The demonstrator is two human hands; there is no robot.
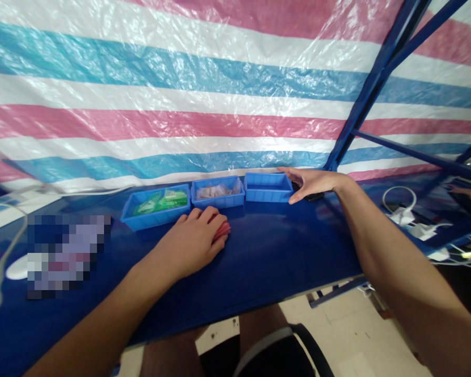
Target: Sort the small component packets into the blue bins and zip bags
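Three blue plastic bins stand in a row at the back of the table. My left hand (198, 235) rests in front of the middle bin, its fingers wrapped over a small stack of thin red pieces (222, 230), mostly hidden under the palm. Green packets (163, 201) lie in the left bin (157, 217). Whitish clear plastic bags (217, 190) fill part of the middle bin (220, 201). Nothing shows inside the right bin (267, 196). Around its right end, my right hand (312, 182) grips it, thumb at the front corner and fingers at the back.
A dark object (314, 196) lies behind my right hand. On the table's left are a pixelated flat item (68, 256), a white rounded object (18, 268) and a cable (2, 277). White cables (400, 196) lie right, beside blue frame bars (371, 99). A striped sheet (172, 94) hangs behind.
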